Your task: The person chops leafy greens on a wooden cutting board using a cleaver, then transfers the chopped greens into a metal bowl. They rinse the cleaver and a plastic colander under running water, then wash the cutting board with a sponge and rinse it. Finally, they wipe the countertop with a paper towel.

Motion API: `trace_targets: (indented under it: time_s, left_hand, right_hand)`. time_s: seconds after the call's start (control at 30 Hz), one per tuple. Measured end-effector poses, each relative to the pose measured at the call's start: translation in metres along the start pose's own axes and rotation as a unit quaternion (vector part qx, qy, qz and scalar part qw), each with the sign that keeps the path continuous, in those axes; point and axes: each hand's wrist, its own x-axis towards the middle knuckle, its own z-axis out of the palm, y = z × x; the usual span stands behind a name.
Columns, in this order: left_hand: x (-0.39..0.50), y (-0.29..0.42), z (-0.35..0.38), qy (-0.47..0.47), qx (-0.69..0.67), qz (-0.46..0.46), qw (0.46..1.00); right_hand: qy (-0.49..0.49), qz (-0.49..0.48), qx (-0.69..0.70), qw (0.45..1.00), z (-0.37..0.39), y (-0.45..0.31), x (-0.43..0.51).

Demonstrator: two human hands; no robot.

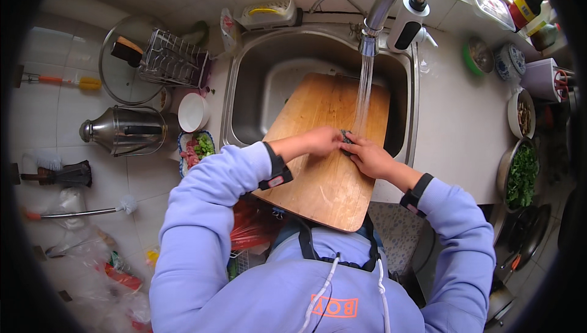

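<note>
A wooden cutting board (316, 172) lies tilted across the sink, its near end at my waist and its far end down in the basin. My left hand (324, 141) and my right hand (370, 156) meet over the board's middle. Between their fingers is a small dark grey scrubbing pad (346, 136), mostly covered by them. Water runs from the faucet (369, 41) onto the board just beyond my right hand.
Around the board is the stainless steel sink (250, 80). Left of it stand a white bowl (193, 112), a dish of chopped food (196, 148) and a wire rack (172, 60). On the right are a bowl of leafy greens (522, 173) and a white bowl (521, 113).
</note>
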Motion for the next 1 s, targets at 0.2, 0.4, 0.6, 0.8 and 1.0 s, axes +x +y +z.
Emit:
trace_targets:
  time_s: [0.2, 0.4, 0.6, 0.8, 1.0]
  left_hand:
    - [-0.035, 0.024, 0.019, -0.124, 0.182, -0.098, 0.971]
    - [-0.041, 0.032, 0.022, -0.103, 0.148, -0.105, 0.978]
    - [-0.044, 0.033, 0.022, -0.097, 0.130, -0.101, 0.982]
    - [-0.042, 0.038, 0.024, -0.096, 0.130, -0.098, 0.982]
    - [-0.045, 0.035, 0.028, -0.041, 0.113, -0.102, 0.987]
  right_hand:
    - [0.025, 0.105, -0.010, 0.994, -0.006, 0.022, 0.018]
    - [0.021, 0.115, -0.078, 0.990, -0.010, 0.029, 0.015]
    - [-0.086, 0.108, 0.003, 0.990, -0.014, 0.021, 0.010]
    - [-0.064, 0.205, -0.059, 0.975, -0.014, 0.018, 0.004]
    - [-0.092, 0.294, -0.037, 0.951, -0.017, 0.003, 0.003]
